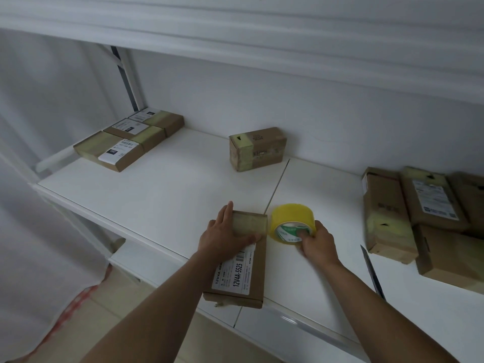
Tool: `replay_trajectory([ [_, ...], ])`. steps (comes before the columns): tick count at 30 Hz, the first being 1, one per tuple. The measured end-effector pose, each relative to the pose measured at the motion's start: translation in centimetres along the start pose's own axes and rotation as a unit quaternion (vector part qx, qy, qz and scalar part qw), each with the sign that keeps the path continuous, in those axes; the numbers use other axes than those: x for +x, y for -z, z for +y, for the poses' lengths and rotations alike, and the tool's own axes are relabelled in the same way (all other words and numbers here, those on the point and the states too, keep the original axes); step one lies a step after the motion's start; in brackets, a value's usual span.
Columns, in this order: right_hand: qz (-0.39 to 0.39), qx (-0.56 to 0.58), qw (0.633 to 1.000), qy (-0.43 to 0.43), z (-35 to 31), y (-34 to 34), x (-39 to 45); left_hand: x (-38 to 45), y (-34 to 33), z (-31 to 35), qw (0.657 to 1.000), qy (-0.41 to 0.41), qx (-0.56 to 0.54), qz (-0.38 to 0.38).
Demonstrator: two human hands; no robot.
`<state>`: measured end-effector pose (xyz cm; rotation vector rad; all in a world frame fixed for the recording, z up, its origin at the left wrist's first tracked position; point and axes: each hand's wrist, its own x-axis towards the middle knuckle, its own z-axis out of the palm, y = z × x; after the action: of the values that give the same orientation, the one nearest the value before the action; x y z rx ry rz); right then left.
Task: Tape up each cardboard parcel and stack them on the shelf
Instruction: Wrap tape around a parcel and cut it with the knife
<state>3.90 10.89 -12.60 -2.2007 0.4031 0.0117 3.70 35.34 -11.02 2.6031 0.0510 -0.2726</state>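
A flat cardboard parcel with a white barcode label lies near the front edge of the white shelf. A band of yellowish tape crosses its far end. My left hand presses flat on that taped end, fingers straight. Just right of the parcel stands a yellow tape roll. My right hand grips the roll, with fingers hooked into its core. The tape seems to run from the roll onto the parcel.
Three taped parcels lie side by side at the back left. One taped box stands by the wall. Several parcels are piled at the right. A thin dark blade lies right of my right forearm.
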Motion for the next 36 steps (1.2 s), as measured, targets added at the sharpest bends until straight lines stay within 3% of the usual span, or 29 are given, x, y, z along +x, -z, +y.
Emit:
replay_trajectory([
  [7, -0.011, -0.022, 1.000, -0.002, 0.1, -0.1, 0.1, 0.3, -0.2, -0.5, 0.995, -0.058, 0.079, -0.006],
  [11, -0.009, -0.038, 0.999, 0.012, 0.0, -0.2, -0.1, 0.4, -0.4, -0.4, 0.965, -0.162, 0.205, 0.002],
  [15, -0.016, -0.057, 0.998, 0.012, -0.3, 0.1, -0.2, 0.7, -0.7, 0.2, 0.953, -0.223, 0.205, -0.010],
  [19, -0.024, -0.060, 0.998, 0.006, -0.5, 0.3, -0.4, 1.5, -1.1, 2.7, 0.965, -0.191, 0.179, -0.025],
  [25, -0.033, -0.061, 0.998, 0.003, -0.3, 0.5, -0.6, 3.2, -1.7, 4.4, 0.983, -0.113, 0.136, 0.053],
  [27, -0.034, -0.060, 0.998, 0.009, -0.2, 0.4, -0.6, 3.4, -1.9, 4.5, 0.979, -0.093, 0.169, 0.058],
  [36, -0.038, -0.061, 0.997, 0.012, -0.1, 0.2, -0.6, 3.2, -1.9, 5.2, 0.976, -0.065, 0.206, 0.016],
])
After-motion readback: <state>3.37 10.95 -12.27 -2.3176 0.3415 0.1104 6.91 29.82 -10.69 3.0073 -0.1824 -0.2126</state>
